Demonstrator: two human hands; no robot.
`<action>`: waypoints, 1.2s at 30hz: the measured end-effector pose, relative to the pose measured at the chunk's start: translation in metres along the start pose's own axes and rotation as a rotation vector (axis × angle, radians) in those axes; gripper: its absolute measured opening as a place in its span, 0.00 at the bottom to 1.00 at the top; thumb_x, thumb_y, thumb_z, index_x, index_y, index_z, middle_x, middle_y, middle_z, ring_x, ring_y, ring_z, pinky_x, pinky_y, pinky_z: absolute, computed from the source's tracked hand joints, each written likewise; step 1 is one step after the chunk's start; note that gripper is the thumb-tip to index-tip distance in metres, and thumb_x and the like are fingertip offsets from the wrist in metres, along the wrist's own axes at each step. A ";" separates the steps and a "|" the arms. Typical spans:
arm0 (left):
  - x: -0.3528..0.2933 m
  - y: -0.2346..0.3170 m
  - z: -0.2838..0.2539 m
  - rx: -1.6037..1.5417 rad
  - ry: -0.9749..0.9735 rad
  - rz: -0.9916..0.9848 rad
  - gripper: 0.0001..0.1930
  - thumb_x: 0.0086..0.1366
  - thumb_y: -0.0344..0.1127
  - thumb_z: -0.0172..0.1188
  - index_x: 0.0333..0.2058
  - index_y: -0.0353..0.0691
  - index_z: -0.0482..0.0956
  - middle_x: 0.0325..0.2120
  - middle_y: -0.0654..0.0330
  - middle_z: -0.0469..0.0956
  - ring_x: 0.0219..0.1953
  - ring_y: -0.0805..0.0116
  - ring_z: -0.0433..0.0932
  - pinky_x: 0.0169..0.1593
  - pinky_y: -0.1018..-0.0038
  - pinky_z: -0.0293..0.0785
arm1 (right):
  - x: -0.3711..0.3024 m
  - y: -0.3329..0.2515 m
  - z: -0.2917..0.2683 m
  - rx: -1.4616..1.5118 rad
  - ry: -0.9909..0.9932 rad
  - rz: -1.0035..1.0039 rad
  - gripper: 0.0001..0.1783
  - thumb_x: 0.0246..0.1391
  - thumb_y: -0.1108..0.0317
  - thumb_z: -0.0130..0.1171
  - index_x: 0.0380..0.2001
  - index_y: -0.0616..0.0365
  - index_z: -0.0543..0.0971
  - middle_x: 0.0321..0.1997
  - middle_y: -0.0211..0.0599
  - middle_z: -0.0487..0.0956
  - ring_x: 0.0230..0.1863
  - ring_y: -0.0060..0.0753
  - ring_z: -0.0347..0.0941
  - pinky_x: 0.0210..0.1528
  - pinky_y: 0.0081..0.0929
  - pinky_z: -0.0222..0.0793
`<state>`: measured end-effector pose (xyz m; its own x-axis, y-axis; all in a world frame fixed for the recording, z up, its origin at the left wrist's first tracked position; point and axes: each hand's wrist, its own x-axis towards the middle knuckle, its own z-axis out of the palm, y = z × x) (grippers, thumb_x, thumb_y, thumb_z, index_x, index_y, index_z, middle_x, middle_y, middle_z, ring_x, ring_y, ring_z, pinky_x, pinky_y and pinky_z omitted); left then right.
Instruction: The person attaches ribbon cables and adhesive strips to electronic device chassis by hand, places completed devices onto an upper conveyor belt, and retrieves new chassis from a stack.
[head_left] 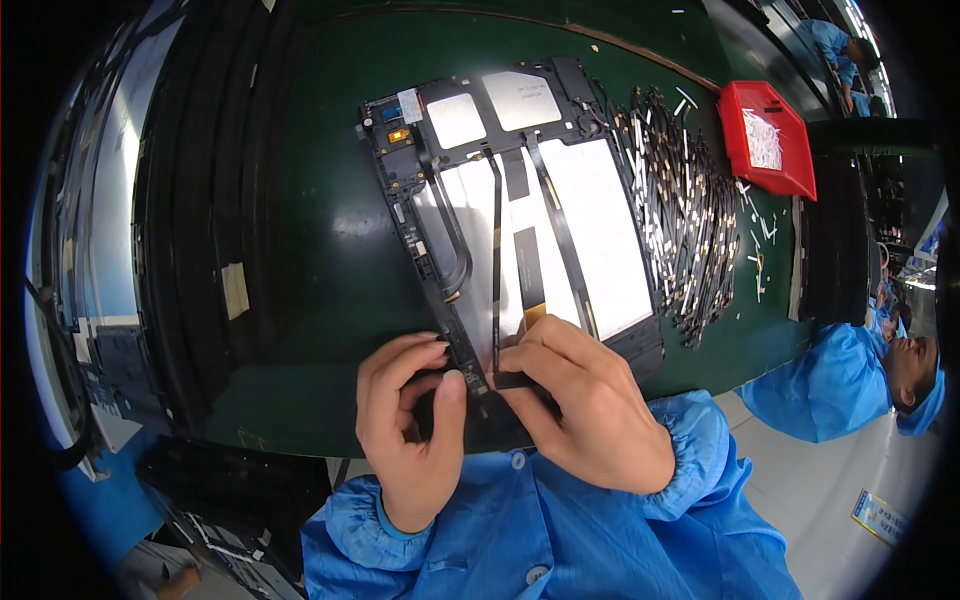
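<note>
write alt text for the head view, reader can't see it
A person's right hand pinches the near end of a dark strip on a flat electronic panel, the left hand at the panel's left edge. To the right, a heap of thin strips lies on the green table, near a red tray of white slips.

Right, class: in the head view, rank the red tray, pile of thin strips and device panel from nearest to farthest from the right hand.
1. Device panel: at the right hand.
2. Pile of thin strips: right of the panel.
3. Red tray: upper right, beyond the pile.
</note>
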<state>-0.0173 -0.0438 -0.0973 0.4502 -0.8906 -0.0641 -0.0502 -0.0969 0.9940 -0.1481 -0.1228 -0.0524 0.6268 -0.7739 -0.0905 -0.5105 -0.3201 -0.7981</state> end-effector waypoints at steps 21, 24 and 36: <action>0.003 0.008 -0.003 -0.028 -0.068 -0.038 0.14 0.56 0.20 0.57 0.42 0.34 0.72 0.48 0.53 0.64 0.44 0.67 0.71 0.47 0.75 0.71 | -0.003 0.002 0.000 -0.021 0.015 -0.059 0.10 0.44 0.76 0.58 0.33 0.64 0.74 0.31 0.42 0.68 0.31 0.46 0.70 0.33 0.35 0.67; 0.003 0.007 -0.005 -0.058 -0.111 -0.043 0.14 0.58 0.19 0.56 0.43 0.34 0.70 0.49 0.53 0.62 0.45 0.68 0.71 0.49 0.75 0.69 | 0.000 -0.005 -0.002 0.117 -0.060 -0.026 0.08 0.46 0.75 0.59 0.33 0.63 0.75 0.31 0.42 0.70 0.31 0.45 0.72 0.32 0.33 0.68; -0.032 0.021 -0.035 -0.081 -0.305 -0.507 0.09 0.59 0.22 0.57 0.40 0.28 0.73 0.34 0.53 0.78 0.34 0.72 0.79 0.39 0.80 0.75 | -0.008 -0.003 0.012 -0.126 0.117 -0.052 0.12 0.40 0.73 0.67 0.31 0.61 0.78 0.31 0.36 0.71 0.24 0.37 0.74 0.26 0.28 0.71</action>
<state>-0.0015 -0.0013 -0.0716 0.1231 -0.8306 -0.5431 0.1777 -0.5199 0.8355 -0.1449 -0.1093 -0.0566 0.5856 -0.8102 0.0247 -0.5531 -0.4217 -0.7186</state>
